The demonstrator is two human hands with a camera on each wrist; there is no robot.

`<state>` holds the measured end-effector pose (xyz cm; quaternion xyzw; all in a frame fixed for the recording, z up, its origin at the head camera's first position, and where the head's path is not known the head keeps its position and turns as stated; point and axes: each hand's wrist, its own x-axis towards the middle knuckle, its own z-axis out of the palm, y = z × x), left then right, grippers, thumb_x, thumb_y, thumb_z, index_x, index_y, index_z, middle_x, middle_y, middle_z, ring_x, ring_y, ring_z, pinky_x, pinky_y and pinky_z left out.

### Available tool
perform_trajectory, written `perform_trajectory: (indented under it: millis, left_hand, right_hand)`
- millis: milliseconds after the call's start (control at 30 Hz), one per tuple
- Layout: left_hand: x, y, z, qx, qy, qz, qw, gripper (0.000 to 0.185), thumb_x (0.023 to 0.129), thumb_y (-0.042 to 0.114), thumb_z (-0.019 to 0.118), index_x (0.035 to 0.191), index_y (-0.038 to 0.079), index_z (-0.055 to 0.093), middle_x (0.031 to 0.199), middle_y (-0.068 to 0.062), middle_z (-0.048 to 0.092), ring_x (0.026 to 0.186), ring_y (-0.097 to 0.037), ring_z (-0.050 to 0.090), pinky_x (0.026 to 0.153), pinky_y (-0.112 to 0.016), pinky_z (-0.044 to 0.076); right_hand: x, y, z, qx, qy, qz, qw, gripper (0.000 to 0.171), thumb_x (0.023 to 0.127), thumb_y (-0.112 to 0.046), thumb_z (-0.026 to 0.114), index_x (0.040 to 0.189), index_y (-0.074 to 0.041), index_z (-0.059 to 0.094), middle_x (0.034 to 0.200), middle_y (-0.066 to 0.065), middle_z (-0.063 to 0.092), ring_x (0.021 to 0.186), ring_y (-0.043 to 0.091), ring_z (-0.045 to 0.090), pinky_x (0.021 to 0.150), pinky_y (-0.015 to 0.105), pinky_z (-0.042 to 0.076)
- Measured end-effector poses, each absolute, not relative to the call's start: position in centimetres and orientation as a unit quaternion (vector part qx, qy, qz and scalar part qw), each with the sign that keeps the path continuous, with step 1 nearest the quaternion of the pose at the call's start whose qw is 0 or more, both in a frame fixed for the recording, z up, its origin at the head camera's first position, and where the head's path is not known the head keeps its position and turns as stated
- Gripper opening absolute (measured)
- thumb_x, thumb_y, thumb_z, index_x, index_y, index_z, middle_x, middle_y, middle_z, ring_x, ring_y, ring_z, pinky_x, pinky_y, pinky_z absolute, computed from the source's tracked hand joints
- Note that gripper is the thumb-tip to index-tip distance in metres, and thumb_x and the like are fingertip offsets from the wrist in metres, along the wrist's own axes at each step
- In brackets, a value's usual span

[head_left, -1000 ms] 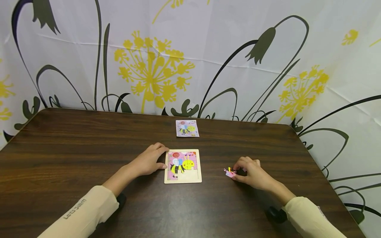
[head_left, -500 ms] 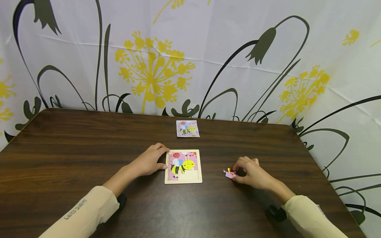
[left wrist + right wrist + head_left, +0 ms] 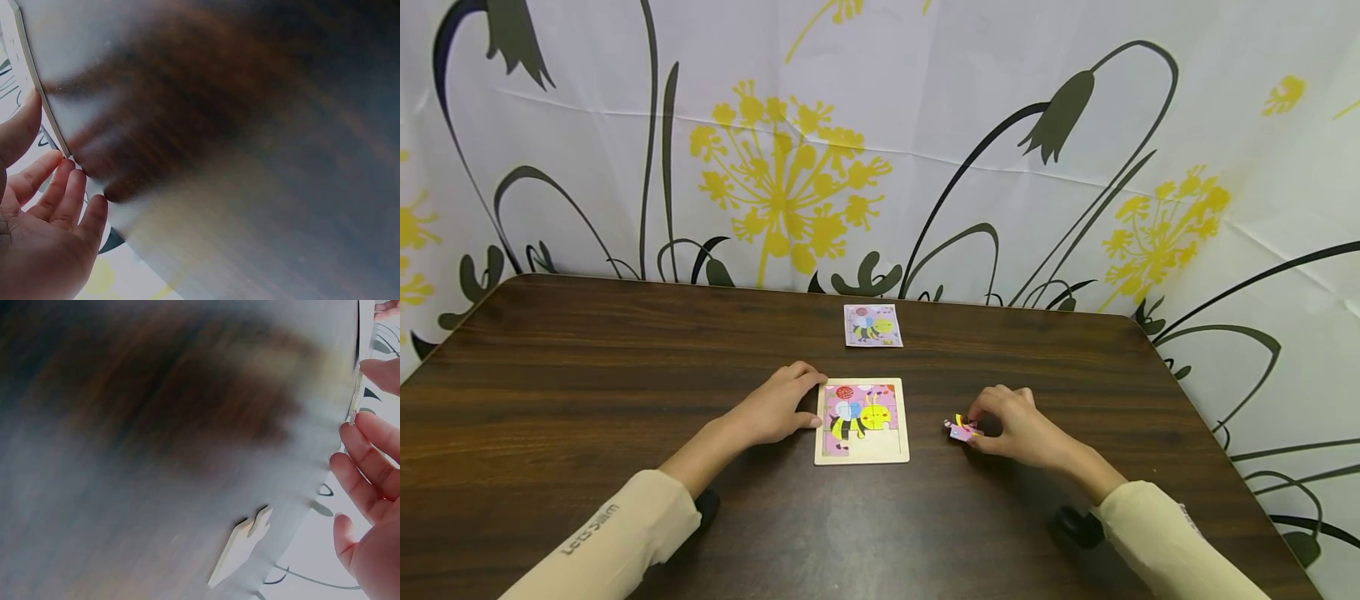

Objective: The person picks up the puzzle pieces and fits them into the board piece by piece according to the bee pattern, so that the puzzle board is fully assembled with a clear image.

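A wooden puzzle board (image 3: 862, 457) with a pink bee picture lies at the middle of the dark table (image 3: 610, 367). My left hand (image 3: 772, 409) rests flat beside its left edge, fingertips touching the frame; the left wrist view shows those fingers (image 3: 59, 200) against the thin board edge (image 3: 37, 87). To the right of the board, my right hand (image 3: 1009, 425) has curled fingers and pinches a small pink and yellow puzzle piece (image 3: 959, 428) low over the table. The right wrist view is blurred and shows the piece's pale underside (image 3: 240, 550) and my fingers (image 3: 369, 481).
A small picture card (image 3: 872, 325) of the same bee lies flat behind the board. A flowered white curtain (image 3: 880, 142) hangs along the table's far and right sides. Both sleeves (image 3: 610, 533) lie near the front edge.
My right hand has moved left towards the board, taking the puzzle piece with it. The left hand and the board have stayed where they were.
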<state>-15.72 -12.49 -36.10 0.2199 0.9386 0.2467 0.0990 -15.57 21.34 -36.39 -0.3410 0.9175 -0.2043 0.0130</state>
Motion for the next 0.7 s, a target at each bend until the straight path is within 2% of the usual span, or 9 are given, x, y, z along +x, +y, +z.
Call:
perform_trajectory:
  millis: [700]
  left_hand:
    - [-15.7,-12.4,-36.1,0.214,0.94,0.245,0.104,0.051,0.081,0.016,0.07,0.124,-0.003,0.05,0.12,-0.017,0.046,0.112,-0.034,0.042,0.092,-0.046,0.037]
  right_hand:
    - [-16.3,15.4,-35.4,-0.384,0.897,-0.212,0.051,0.015,0.077,-0.019,0.071,0.087,-0.012,0.061,0.085,-0.006,0.055,0.087,0.013,0.048,0.074,0.037,0.025]
